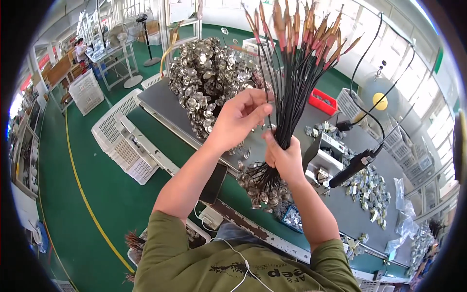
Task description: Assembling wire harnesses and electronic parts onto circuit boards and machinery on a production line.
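A: Right hand (284, 158) is clenched round the waist of a bundle of black wires (287, 97), held upright above the bench (165, 104). The fist is shut tight on it.

B: And the left hand (238, 119) comes in from the side, fingertips pressed together on what looks like a single strand at the edge of the bundle. Thin stuff, hard to tell exactly which wire it pinches.

A: Look at the top: the wires fan out, each ending in a copper-coloured terminal with a reddish sleeve (296, 27). Below the fist, the lower ends hang with round silvery metal discs (262, 192), shiny and domed.

B: Same discs make up that big glittering heap of finished pieces (209, 78) at the far end of the bench. A lot of it, tangled, bright metal against dull grey.

A: So how far along? I judge it mid-way: a full handful is gathered, yet the strands are uneven, so the sorting of this bundle seems unfinished.

B: Agreed, and loose metal parts (367, 187) lie scattered to the right, near a black handheld tool (355, 168) hanging on its cable. White plastic crates (121, 141) wait on the green floor (97, 194) on the left.
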Action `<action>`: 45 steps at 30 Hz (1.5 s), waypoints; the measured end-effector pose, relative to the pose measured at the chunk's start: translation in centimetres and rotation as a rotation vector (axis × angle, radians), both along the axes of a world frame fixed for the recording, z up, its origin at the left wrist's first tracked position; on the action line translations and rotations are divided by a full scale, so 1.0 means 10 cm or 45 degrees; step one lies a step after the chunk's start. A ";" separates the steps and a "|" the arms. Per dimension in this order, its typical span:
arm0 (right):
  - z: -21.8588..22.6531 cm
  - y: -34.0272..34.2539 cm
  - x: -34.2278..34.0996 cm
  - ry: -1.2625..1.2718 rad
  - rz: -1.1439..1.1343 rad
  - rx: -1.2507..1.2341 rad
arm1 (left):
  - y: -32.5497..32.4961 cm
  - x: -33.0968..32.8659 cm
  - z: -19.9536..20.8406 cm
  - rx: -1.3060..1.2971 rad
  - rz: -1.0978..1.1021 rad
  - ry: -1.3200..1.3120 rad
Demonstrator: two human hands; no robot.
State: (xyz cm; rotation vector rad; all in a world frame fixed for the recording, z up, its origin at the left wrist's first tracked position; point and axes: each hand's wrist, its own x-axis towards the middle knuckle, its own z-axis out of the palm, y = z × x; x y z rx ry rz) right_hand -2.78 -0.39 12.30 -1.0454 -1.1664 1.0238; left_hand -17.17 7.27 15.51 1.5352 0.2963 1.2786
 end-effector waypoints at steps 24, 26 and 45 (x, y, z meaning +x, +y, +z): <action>-0.13 0.04 -0.08 0.120 0.961 -0.267 | -0.10 0.02 0.39 -0.130 -0.658 -0.171; -0.12 0.03 -0.13 0.115 0.971 -0.300 | -0.05 0.04 0.32 -0.219 -0.586 -0.054; -0.03 -0.05 -0.19 -0.082 0.167 -0.136 | -0.02 -0.06 0.44 0.217 0.361 0.040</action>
